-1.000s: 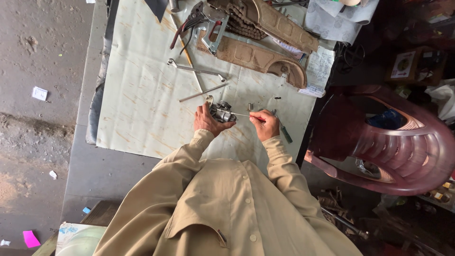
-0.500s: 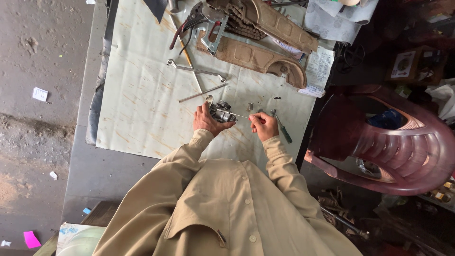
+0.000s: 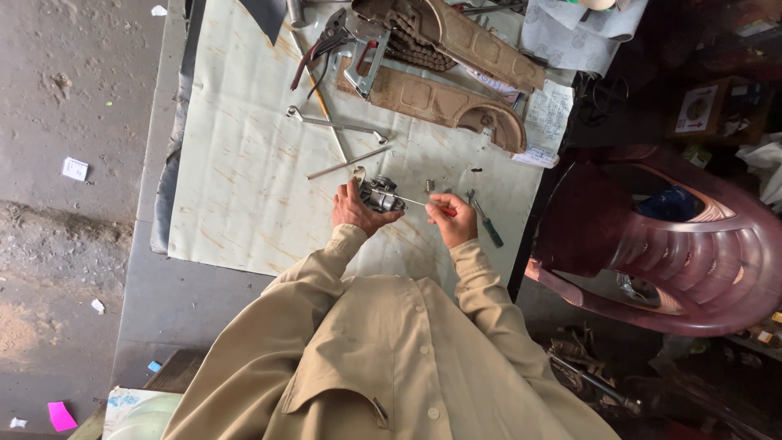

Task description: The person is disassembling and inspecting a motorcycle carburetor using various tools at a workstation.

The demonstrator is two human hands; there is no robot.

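My left hand (image 3: 352,210) grips a small grey metal engine part (image 3: 380,195) just above the pale sheet (image 3: 244,179) on the table. My right hand (image 3: 453,220) holds a red-handled screwdriver (image 3: 427,204), its thin shaft pointing left into the part. Beige sleeves run down from both wrists to my shirt at the bottom of the head view. A green-handled tool (image 3: 487,226) lies just right of my right hand.
Farther up the sheet lie a spanner (image 3: 334,124), a thin metal rod (image 3: 349,162), pliers (image 3: 324,42), two brown chain-cover halves (image 3: 444,104) and a chain. A dark red plastic chair (image 3: 668,244) stands to the right. Concrete floor with paper scraps is on the left.
My right hand has drawn slightly to the right, and more of the screwdriver shaft shows between it and the part. My left hand stays where it was.
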